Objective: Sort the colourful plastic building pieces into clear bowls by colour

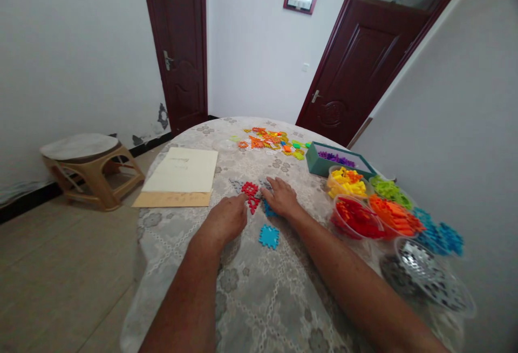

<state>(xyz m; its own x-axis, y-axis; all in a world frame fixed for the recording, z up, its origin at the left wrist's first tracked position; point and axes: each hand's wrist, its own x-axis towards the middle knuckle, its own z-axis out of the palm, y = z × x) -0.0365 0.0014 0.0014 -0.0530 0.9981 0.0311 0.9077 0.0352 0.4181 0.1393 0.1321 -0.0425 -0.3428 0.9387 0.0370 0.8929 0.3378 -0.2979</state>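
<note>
My left hand point(229, 219) is closed, with its fingertips against the red pieces on the tablecloth. A red square interlocking plastic piece point(250, 188) lies just beyond those fingertips, and a red triangular piece point(253, 205) sits right beside them. My right hand point(280, 197) rests with its fingers apart and partly covers a blue piece point(267, 209). Grey pieces point(236, 184) lie on both sides of the red square, hard to make out against the cloth pattern. Nearer to me, between my forearms, is a blue square piece point(269, 237) with toothed edges.
Mixed orange, yellow and green pieces point(265, 140) are scattered at the table's far end. At right stand a green box point(318, 165) of purple pieces and several clear tubs, including one of red pieces point(356, 218). Papers point(182, 169) lie at left; a stool point(97, 175) stands beyond.
</note>
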